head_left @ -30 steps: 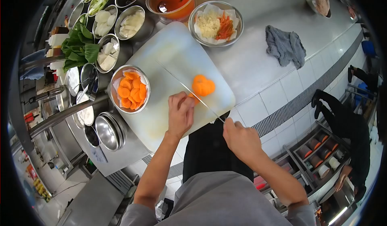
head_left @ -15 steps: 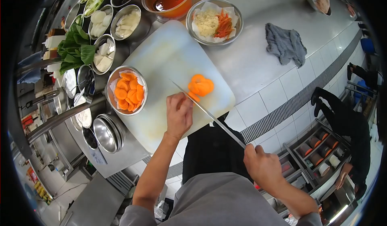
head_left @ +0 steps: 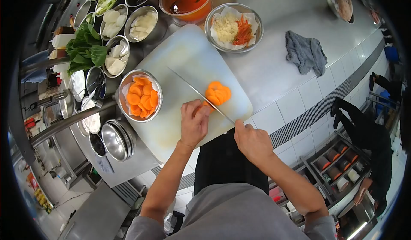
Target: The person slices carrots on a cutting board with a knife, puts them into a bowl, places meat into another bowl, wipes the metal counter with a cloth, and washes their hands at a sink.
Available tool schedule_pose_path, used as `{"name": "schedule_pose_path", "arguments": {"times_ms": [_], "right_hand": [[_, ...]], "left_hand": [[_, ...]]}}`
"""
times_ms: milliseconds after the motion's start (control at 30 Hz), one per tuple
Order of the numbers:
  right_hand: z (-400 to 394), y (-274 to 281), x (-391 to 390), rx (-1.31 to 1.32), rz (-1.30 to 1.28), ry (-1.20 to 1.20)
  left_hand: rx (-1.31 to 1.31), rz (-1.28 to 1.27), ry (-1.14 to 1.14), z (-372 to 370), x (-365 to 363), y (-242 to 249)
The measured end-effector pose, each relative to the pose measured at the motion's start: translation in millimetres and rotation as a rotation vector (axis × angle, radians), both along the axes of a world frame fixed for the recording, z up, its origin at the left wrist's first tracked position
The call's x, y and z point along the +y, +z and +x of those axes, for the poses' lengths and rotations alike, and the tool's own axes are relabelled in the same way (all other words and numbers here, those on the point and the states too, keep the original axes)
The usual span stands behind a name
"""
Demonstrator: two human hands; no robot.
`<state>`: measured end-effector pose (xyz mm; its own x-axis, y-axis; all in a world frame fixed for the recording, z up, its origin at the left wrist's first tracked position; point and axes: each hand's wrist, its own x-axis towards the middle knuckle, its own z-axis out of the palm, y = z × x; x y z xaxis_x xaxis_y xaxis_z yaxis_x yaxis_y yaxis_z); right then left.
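Observation:
My right hand (head_left: 253, 142) grips the handle of a long kitchen knife (head_left: 188, 84), whose blade slants across the white cutting board (head_left: 180, 51). Close against the blade, my left hand (head_left: 195, 122) has its fingers curled around a piece of carrot (head_left: 207, 106), mostly covered by the fingers. On the far side of the blade lies a small pile of carrot slices (head_left: 218, 93). A steel bowl (head_left: 159, 107) lined with paper holds more round slices and stands on the board's left side.
Behind the board stand a bowl of shredded ingredients (head_left: 262, 31) and a tub of orange liquid (head_left: 160, 5). Steel tubs of cut vegetables and leafy greens (head_left: 83, 51) line the left. Stacked bowls (head_left: 114, 141) sit nearer. A grey cloth (head_left: 306, 53) lies right; another person (head_left: 376, 141) stands beyond.
My right hand has moved left and forward, pushing the knife farther across the board, its tip now farther up and left. My left hand stays at the carrot.

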<state>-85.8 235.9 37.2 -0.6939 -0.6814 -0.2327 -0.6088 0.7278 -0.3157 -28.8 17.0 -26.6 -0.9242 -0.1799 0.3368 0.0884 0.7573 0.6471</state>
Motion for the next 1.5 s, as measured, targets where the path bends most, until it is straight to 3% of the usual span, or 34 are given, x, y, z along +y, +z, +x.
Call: {"name": "schedule_pose_path", "arguments": {"times_ms": [133,300,467,667,900,1267,1500], "right_hand": [[-4,17,15,-0.008,-0.057,0.012],[19,69,53,-0.090,0.036,-0.002],[25,88,73,-0.137,0.125,0.013],[21,70,52,-0.153,0.086,0.009],[10,6,28,-0.100,0.008,-0.007],[23,80,68,-0.106,0.096,0.000],[22,76,65,-0.156,0.103,0.021]], "left_hand": [[0.016,0.011,0.032,1,4,3],[0.017,-0.001,0.030,1,4,3],[-0.004,-0.008,0.029,3,4,2],[0.029,-0.042,-0.019,0,2,5],[-0.003,0.032,0.012,3,1,1],[0.021,0.001,0.035,0,4,10],[0.049,-0.001,0.006,1,1,7]]}}
